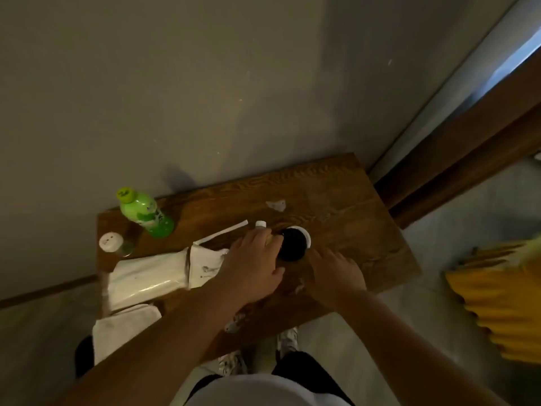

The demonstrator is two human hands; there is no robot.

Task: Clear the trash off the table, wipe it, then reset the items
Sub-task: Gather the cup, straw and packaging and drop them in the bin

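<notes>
At the far left of the frame, near the table's (351, 200) back-left corner, a small clear shaker with a white cap (110, 242) stands upright, and just right of it a green bottle (146, 213) leans in the wide lens against the wall side; both look parked out of the way, likely things to be set back later and not rubbish. Lower left, a white plastic bag (146, 276) lies across the table's left edge and hangs over it, with a white cloth (123, 332) below it off the near corner, handy, I'd guess, for the wiping step. A thin white strip (227, 231) juts from the bag toward the centre. In the middle, the left hand (251, 268) reaches in, fingers spread and curled loosely over the side of a dark cup with a white rim (294, 243); it seems to be touching or closing on it, though I can't tell whether it has a firm hold. A small white cap (260, 224) sits just beyond the knuckles. The right hand (336, 271) lies just right of the cup, fingers open and flat toward the wood, holding nothing that I can see, perhaps steadying or going for scraps. Up and right of the cup a crumpled bit of paper (276, 205) lies alone on the bare wood, and more scraps (234, 323) sit at the near edge, so the clearing looks barely begun. At far right, off the table, is something yellow and ribbed (497, 303).
</notes>
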